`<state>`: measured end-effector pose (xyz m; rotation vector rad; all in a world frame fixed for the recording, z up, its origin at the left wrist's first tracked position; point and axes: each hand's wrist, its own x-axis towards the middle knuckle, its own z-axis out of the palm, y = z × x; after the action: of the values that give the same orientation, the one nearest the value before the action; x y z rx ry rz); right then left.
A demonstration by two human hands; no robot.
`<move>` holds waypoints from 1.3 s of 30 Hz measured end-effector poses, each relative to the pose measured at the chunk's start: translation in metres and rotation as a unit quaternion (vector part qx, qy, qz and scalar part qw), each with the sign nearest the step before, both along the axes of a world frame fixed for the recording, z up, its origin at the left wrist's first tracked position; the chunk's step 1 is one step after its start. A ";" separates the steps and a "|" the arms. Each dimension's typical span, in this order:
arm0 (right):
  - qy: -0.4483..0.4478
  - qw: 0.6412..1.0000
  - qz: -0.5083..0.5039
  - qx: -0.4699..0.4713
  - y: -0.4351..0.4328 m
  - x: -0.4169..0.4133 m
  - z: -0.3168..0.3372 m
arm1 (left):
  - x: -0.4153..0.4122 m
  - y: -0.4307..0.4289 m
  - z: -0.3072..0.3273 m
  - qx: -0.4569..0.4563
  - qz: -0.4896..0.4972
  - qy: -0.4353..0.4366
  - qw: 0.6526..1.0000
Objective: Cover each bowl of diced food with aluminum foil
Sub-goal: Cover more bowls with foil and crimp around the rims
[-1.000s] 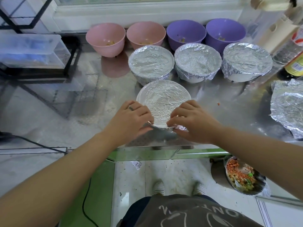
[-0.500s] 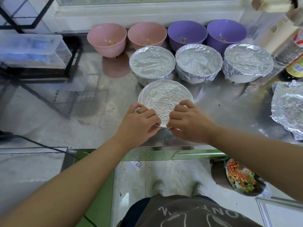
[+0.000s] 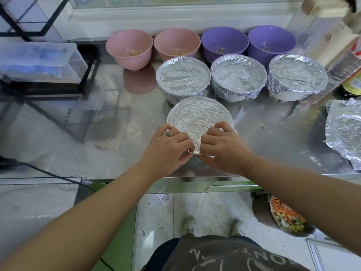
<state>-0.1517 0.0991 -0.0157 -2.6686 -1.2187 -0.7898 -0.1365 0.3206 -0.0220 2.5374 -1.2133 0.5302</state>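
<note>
At the near edge of the steel table (image 3: 117,153), a person's left hand (image 3: 166,149) and right hand (image 3: 222,151) meet knuckle to knuckle. The fingers of both are curled tight, pinching foil down over the closest part of the rim of the near bowl (image 3: 201,114). Its top is already sheeted in crinkled silver, and the crimping of this last stretch of edge looks all but finished.

Toward the right edge of the table lies a loose foil sheet (image 3: 345,130), rumpled and ready for use.

Just behind the near bowl stands a row of three covered bowls (image 3: 238,75), their foil drawn flat across the tops and folded down the sides. These appear complete.

Along the far edge of the table, by the window sill, two pink bowls (image 3: 129,47) and two purple bowls (image 3: 271,40) stand open, each with a little diced food visible at the bottom.

By this count three bowls are done, a fourth is nearly sealed, and four at the back await covering, putting the job at about its midpoint.
</note>
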 end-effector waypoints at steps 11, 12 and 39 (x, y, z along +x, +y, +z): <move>0.012 1.000 -0.024 0.006 0.001 -0.001 -0.001 | 0.008 -0.004 0.004 0.015 -0.031 -0.022 0.999; 0.018 0.999 -0.026 0.004 -0.001 0.000 -0.001 | 0.008 -0.004 0.005 0.014 -0.034 -0.022 0.999; 0.060 0.991 0.062 -0.104 -0.031 0.014 0.007 | -0.006 -0.008 -0.002 -0.029 0.037 -0.019 0.999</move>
<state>-0.1379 0.0680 -0.0091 -2.7180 -1.4944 -0.5007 -0.1420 0.3128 -0.0242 2.5424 -1.1035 0.6228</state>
